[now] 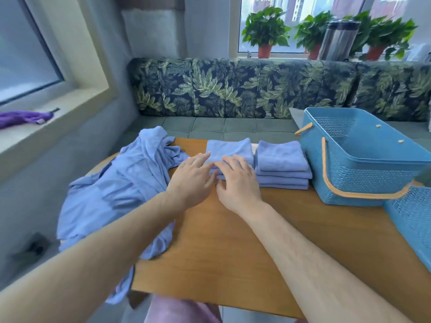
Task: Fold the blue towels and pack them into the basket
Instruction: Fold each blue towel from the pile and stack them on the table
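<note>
A folded blue towel point(229, 149) lies at the far middle of the wooden table point(233, 248). My left hand point(194, 178) and my right hand point(238, 180) both rest flat on its near edge, fingers straight, fingertips almost touching. Just to the right stands a stack of several folded blue towels point(283, 165). A heap of unfolded blue towels point(119, 190) covers the table's left end and hangs over its edge. The blue basket point(363, 173) with orange handles stands at the right; what shows of its inside holds no towels.
A second blue basket point(412, 220) sits at the table's right edge, partly cut off. Behind the table runs a bench with leaf-patterned cushions point(256, 89). Potted plants point(265, 31) and a metal flask point(338, 38) stand on the windowsill. A purple cloth point(23, 117) lies on the left sill.
</note>
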{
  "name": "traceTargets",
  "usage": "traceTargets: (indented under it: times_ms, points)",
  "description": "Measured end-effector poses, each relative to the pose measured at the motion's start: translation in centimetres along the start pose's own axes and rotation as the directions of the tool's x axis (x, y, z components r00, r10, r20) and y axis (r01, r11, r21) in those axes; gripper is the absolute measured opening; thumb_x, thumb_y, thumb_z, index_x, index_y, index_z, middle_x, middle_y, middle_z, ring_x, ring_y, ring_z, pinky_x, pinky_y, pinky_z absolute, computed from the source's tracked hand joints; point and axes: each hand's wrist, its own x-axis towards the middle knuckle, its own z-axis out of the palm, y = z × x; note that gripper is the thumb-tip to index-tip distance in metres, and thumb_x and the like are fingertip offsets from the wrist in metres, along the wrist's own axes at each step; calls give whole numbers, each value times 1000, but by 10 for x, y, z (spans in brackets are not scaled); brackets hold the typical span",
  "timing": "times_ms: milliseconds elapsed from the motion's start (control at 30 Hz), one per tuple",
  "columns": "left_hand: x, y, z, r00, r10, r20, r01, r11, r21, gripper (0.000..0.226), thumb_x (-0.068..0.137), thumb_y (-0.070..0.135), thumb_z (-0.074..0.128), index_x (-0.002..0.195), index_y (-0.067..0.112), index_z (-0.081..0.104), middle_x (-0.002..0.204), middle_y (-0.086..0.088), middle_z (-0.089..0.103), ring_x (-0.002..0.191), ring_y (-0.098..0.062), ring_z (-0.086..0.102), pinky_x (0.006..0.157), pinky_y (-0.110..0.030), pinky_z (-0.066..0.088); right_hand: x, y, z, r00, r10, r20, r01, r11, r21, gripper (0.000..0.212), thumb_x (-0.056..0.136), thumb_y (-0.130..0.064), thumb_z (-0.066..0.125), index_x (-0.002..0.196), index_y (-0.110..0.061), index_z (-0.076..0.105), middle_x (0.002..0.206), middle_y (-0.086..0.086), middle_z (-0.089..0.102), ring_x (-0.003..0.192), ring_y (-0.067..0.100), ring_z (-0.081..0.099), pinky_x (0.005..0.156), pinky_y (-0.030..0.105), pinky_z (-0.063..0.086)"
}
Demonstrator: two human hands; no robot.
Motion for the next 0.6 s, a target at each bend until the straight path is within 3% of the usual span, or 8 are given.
traceTargets:
  times_ms: [100,233,333,433,600]
  points:
    - [-31,-39,-24,997,-64,-32,66,996,55,47,93,42,40,116,16,73,138,-11,60,123,-32,60,103,-44,46,10,-47,17,994,-69,85,66,997,41,44,90,-25,58,134,-26,60,149,5,50,143,33,35,116,47,31]
    - [-66,-93,-47,948,-312,66,301,943,144,44,97,39,51,135,19,59,153,0,43,142,-22,37,114,-38,27,20,-96,42,983,-115,146,102,990,98,45,92,-27,57,137,-26,58,155,2,43,146,28,28,118,46,29]
    - [-87,-130,-52,895,-439,84,419,889,182,49,96,47,51,140,26,53,145,3,48,137,-23,40,109,-41,33,17,-124,62,973,-132,190,108,986,131,46,92,-27,58,138,-25,59,154,1,44,145,26,32,114,45,33]
    - [-95,-147,-50,886,-452,103,434,887,159,43,97,51,50,137,35,56,134,4,54,128,-24,46,105,-42,35,11,-138,79,954,-135,269,100,985,138,47,94,-28,56,141,-25,56,155,0,43,144,22,31,113,41,31]
    - [-88,-155,-44,892,-446,70,438,893,106,21,101,34,48,107,32,68,113,2,55,110,-25,51,89,-36,34,16,-143,89,928,-108,356,26,973,228,43,100,-25,49,142,-23,54,147,-5,51,137,22,41,112,37,34]
